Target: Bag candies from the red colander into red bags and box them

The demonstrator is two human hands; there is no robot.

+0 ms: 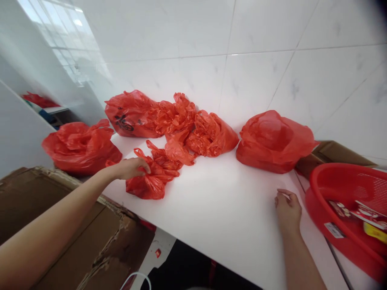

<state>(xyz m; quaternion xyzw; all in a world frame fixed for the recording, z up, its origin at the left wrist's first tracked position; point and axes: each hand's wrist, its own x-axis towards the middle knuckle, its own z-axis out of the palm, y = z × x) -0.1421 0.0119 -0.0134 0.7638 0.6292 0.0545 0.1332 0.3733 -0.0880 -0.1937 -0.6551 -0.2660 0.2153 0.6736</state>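
My left hand (133,168) is closed on the top of a small tied red plastic bag (148,186) at the left front of the white table (223,209). Loose red bag handles lie just behind its fingers. Over the right side of the table is my right hand (288,205), its fingers loosely curled and apart, holding nothing that shows. A large red bag (272,141) stands beyond it against the wall. Crumpled red bags (208,135) lie in the middle at the back.
A red bag with black print (130,117) is at the back left, another red bag (80,147) at the far left. A red plastic basket (320,193) holding packets stands at the right, before an open cardboard box (338,155). Torn cardboard (99,229) lies front left.
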